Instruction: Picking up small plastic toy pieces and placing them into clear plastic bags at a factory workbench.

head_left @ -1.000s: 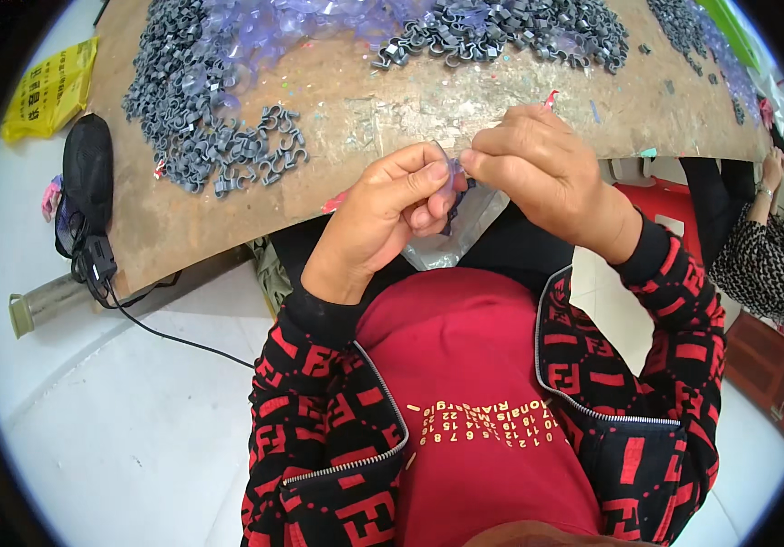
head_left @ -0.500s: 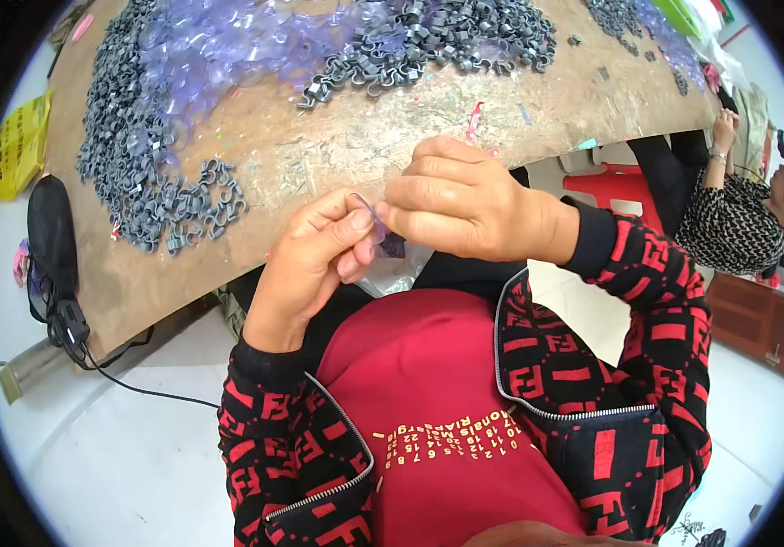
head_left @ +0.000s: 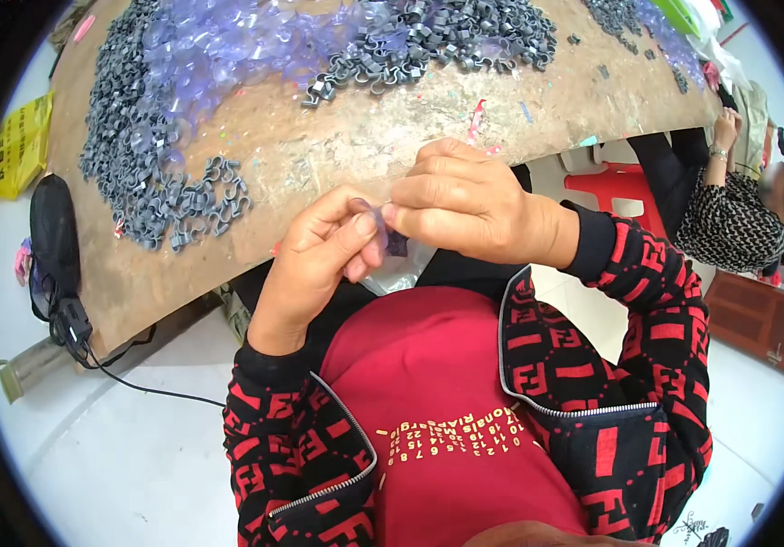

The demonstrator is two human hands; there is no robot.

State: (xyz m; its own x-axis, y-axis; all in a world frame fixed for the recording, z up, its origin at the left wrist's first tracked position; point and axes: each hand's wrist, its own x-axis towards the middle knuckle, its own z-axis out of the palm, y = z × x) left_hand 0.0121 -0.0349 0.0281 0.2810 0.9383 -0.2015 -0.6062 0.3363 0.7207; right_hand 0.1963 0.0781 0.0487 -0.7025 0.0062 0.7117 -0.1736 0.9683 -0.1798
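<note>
Watching through the head view, I saw the purple plastic piece (head_left: 380, 233) just off the near edge of the table (head_left: 346, 150), above the person's lap. The left hand (head_left: 319, 246) gripped it between thumb and fingers. It lay at those fingertips, on the side facing the right hand (head_left: 465, 202). It stood nearly edge-on, its longer line running down from the table toward the lap and leaning slightly. The right hand came from the other side, thumb and finger brought together right beside the piece; what they pinched, if anything, I couldn't tell. The left was the nearer hand. Below, past the table's edge, hung a clear bag (head_left: 401, 275). Grey clips (head_left: 128, 150) were heaped along the table's left side, with purple cups (head_left: 228, 50) toward its far side.
</note>
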